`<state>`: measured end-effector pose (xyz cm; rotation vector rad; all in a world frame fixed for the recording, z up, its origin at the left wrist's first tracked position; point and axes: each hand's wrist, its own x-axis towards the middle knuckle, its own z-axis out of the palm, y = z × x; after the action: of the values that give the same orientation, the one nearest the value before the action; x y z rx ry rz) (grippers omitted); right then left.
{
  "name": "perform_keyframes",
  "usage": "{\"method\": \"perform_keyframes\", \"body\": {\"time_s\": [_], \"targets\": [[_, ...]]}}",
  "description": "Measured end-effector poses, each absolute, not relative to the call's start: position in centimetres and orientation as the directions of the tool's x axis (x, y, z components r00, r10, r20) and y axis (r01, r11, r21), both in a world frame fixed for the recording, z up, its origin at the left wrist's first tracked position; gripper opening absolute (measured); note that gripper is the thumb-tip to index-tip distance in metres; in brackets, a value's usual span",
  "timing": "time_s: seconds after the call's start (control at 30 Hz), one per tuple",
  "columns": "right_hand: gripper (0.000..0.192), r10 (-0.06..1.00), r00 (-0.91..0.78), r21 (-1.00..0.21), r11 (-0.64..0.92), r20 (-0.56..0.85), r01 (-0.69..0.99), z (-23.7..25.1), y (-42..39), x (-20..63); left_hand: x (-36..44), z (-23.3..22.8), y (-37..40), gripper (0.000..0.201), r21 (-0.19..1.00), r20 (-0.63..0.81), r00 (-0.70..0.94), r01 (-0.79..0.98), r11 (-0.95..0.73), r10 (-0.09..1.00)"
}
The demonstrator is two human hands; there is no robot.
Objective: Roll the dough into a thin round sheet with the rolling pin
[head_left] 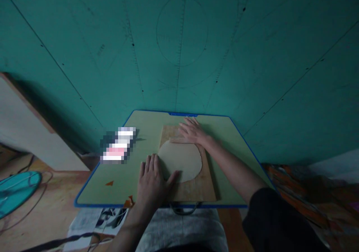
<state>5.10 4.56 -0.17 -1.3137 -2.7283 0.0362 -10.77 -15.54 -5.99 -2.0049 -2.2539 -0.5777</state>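
I'm apparently smoothing a dough sheet (182, 159), left hand (153, 181) by the wooden board's (198, 193) left edge, right hand (194, 132) near its far edge, both spread, grasping nothing; next needs even pressure.

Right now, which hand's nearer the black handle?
Left. The left hand is beyond the black handle and leftward; the right hand is farther beyond, at the far edge of the dough.

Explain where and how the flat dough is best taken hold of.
Probably the dough is best taken by its near-right rim, coming low from that side: it lies flat on the board, bare wood shows there, and the left hand and right hand are at its left and far edges.
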Motion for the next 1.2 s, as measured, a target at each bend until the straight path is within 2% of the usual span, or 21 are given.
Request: {"method": "perform_keyframes", "body": {"time_s": [0.07, 0.2, 0.27, 0.4, 0.57, 0.63, 0.73, 0.8, 0.9, 1.07, 1.2], "targets": [[0.053, 0.792, -0.606, -0.093, 0.611, 0.075, 0.786, -0.6, 3.3, 5.6, -10.7, -6.0, -15.6, 0.09, 0.236, 0.298, -0.148, 0.969, 0.078, 0.943], [0.064, 0.685, -0.707, -0.092, 0.726, 0.174, 0.681, -2.2, -2.3, 7.8, -10.5, -6.0, -15.6, 0.093, 0.249, 0.303, -0.146, 0.966, 0.069, 0.942], [0.067, 0.665, -0.718, -0.069, 0.742, 0.207, 0.667, -2.5, -3.3, 8.0, -10.4, -5.9, -15.7, 0.094, 0.254, 0.304, -0.148, 0.965, 0.07, 0.941], [0.069, 0.778, -0.603, -0.079, 0.622, 0.176, 0.779, -1.7, 1.4, 5.8, -10.6, -5.7, -15.8, 0.093, 0.265, 0.286, -0.155, 0.961, 0.077, 0.946], [0.051, 0.86, -0.491, -0.108, 0.507, 0.141, 0.855, -0.3, 7.0, 3.7, -10.9, -5.8, -15.7, 0.092, 0.255, 0.26, -0.149, 0.963, 0.08, 0.954], [0.049, 0.83, -0.537, -0.108, 0.554, 0.151, 0.825, -0.7, 5.5, 4.0, -10.9, -5.9, -15.6, 0.092, 0.249, 0.259, -0.152, 0.965, 0.086, 0.954], [0.052, 0.705, -0.661, -0.075, 0.696, 0.257, 0.714, -2.0, 0.5, 5.3, -10.8, -5.9, -15.7, 0.091, 0.23, 0.248, -0.152, 0.969, 0.094, 0.957], [0.038, 0.657, -0.673, -0.069, 0.731, 0.34, 0.679, -2.8, -2.6, 6.5, -10.8, -5.5, -15.7, 0.09, 0.209, 0.227, -0.149, 0.973, 0.101, 0.962], [0.023, 0.702, -0.58, -0.128, 0.676, 0.414, 0.726, -3.3, -4.9, 9.0, -11.0, -3.8, -14.9, 0.083, 0.19, 0.167, -0.158, 0.974, 0.126, 0.973], [0.025, 0.802, -0.337, -0.282, 0.514, 0.493, 0.81, -2.1, -4.6, 14.4, -11.8, 0.1, -10.7, 0.048, 0.186, 0.04, -0.164, 0.97, 0.154, 0.986], [0.025, 0.825, -0.174, -0.397, 0.43, 0.537, 0.811, -0.7, -5.3, 17.1, -11.9, 0.8, -7.9, 0.035, 0.2, -0.015, -0.144, 0.969, 0.144, 0.989]]}}
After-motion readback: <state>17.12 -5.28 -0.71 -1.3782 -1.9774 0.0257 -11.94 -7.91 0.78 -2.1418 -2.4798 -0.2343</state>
